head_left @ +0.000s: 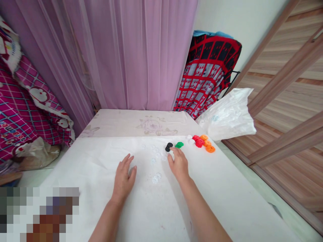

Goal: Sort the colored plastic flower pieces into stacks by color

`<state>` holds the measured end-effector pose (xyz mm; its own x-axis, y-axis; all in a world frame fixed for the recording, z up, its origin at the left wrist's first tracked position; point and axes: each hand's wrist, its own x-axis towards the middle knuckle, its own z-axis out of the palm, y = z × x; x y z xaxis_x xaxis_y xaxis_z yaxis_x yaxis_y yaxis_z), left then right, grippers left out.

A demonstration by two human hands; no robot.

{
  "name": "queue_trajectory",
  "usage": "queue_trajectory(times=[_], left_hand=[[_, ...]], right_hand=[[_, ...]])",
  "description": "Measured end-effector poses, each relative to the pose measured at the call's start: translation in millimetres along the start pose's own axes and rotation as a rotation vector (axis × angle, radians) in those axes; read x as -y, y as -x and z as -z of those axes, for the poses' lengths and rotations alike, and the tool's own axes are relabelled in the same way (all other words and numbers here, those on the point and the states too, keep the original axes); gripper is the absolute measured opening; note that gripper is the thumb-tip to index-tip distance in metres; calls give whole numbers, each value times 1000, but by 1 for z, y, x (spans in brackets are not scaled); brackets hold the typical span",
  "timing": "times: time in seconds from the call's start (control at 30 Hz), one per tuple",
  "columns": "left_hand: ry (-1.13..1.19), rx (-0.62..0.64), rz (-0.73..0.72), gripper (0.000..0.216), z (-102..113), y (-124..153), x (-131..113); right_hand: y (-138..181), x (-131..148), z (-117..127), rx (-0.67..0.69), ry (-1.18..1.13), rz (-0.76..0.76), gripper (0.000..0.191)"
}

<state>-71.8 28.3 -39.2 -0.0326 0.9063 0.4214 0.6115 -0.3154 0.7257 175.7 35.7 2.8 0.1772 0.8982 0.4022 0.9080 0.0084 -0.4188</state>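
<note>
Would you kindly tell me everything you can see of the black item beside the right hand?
The black item is small, with two rounded lobes, the right one slightly higher; whether these are one piece or two overlapping is unclear. It looks like crocheted yarn, though too small to be sure. It rests on the white cloth, left of the green piece and apart from it. The fingers of the right hand are at its right edge, but contact is hard to tell.
</note>
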Motion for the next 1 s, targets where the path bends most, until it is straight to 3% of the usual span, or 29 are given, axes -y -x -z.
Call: queue_trajectory(times=[0.13, 0.27, 0.47, 0.57, 0.67, 0.77, 0.83, 0.93, 1.0], left_hand=[[-395, 73, -84, 80, -10, 16, -9], [-559, 132, -37, 89, -21, 12, -15], [-571, 365, -9, 75, -42, -57, -22], [-478, 526, -98, 61, -56, -90, -25], [-420, 614, -193, 52, -66, -102, -30], [-372, 683, -267, 48, -67, -93, -39], [-336, 723, -315, 48, -62, -79, -44], [-288, 757, -378, 47, -49, -55, -48], [-333, 712, -369, 47, -38, -40, -46]], right_hand=[[42, 11, -32, 2, -74, 132, 41], [40, 21, -50, 39, -83, 106, 43], [14, 31, -61, 71, -108, 111, 40], [12, 32, -64, 85, -202, 159, 43], [14, 23, -66, -8, -360, 107, 48], [20, 9, -66, -137, -446, -59, 49], [24, 3, -64, -171, -433, -94, 51], [28, 2, -59, -111, -335, -59, 53], [29, 7, -55, -14, -261, -14, 53]])
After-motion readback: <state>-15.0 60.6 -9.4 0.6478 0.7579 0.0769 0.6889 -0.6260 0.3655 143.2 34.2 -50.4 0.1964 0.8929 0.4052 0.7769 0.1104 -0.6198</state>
